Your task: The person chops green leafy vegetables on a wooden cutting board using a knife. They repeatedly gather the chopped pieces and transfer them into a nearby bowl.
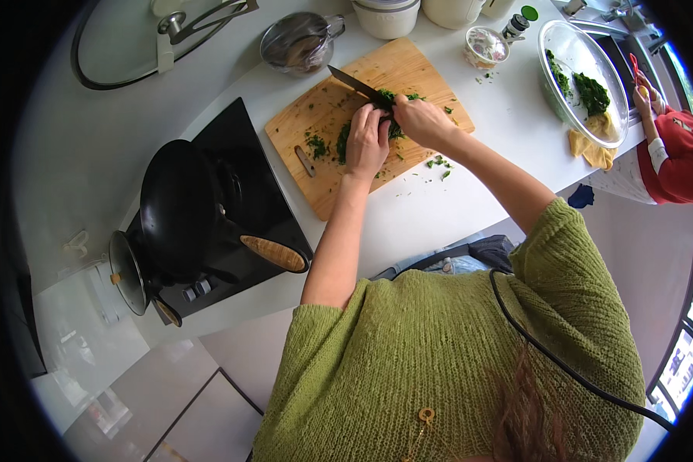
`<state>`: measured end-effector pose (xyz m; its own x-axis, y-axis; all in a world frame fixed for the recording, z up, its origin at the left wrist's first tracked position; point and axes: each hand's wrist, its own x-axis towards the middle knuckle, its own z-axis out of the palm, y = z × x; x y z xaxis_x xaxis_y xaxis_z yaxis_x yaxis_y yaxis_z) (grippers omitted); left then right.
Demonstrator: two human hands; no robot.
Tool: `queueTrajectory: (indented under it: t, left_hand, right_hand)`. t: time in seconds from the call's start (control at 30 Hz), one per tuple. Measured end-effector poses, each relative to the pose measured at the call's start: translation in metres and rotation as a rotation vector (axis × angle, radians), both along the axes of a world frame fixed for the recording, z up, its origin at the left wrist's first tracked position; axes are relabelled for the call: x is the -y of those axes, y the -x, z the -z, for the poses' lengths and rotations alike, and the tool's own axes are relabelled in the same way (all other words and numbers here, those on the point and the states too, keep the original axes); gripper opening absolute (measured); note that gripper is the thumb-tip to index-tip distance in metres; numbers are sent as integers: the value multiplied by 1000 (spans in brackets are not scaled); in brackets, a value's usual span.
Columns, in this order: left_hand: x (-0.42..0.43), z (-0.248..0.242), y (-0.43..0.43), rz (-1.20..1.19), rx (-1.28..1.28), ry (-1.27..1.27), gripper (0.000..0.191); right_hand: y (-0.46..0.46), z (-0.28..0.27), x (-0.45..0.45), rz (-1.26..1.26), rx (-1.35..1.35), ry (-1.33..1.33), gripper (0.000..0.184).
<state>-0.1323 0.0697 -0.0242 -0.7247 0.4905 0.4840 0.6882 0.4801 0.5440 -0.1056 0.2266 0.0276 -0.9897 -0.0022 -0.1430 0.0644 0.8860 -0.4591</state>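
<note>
A wooden cutting board (pixel 300 121) lies on the white counter, strewn with bits of chopped leafy greens (pixel 317 146). My right hand (pixel 424 120) grips a kitchen knife (pixel 355 85), its dark blade pointing to the upper left over the board. Close beside the blade, my left hand (pixel 368 141) presses on a pile of dark leafy greens (pixel 343 142), fingers curled near the blade. Part of the pile is hidden under both hands. Near the board's lower left edge rests a small slim object (pixel 305 161), perhaps a folded knife or peeler.
Left of the board, a black wok (pixel 179 202) sits on the cooktop (pixel 265 202). Behind are a covered glass bowl (pixel 297 43) and a floral bowl (pixel 486 47). A large clear bowl (pixel 621 86) of greens stands right, over a yellow cloth (pixel 589 151). Another person (pixel 678 153) stands near the sink.
</note>
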Motion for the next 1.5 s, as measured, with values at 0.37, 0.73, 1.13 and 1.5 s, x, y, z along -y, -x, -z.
queueTrajectory:
  t: [0.37,0.73,1.13,1.5]
  left_hand:
    - [-2,1,2,-12,-18,-115,13]
    - [-1,-1,2,-38,38,-113,16]
    - [-2,5,3,-80,129,-127,16]
    - [12,-4,4,110,-78,-24,34]
  right_hand:
    - [-69,-33,-20,-41,55,-4,22]
    - [-6,-7,-10,-5,-17,62,26]
    - [-42,-19,1,-9,196,13,19]
    - [-35,-31,-14,-22,-16,45,26]
